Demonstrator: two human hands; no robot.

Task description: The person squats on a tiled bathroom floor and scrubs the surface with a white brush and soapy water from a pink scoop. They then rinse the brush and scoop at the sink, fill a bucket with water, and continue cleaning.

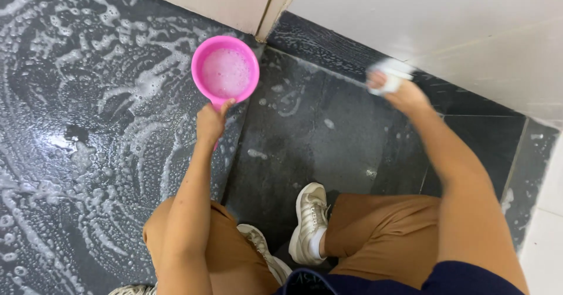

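Note:
My left hand grips the handle of a pink scoop that holds soapy, foamy water, above a dark stone floor. My right hand is closed around a white sponge or cloth and presses it against the dark stone ledge at the foot of the white wall. The sponge is blurred. I am crouched, with my knees in brown trousers and my pale sneakers below the hands.
The dark floor on the left is covered in soap suds and streaks. A raised dark step lies between the hands. White tiled walls stand at the back and a white tile edge runs down the right.

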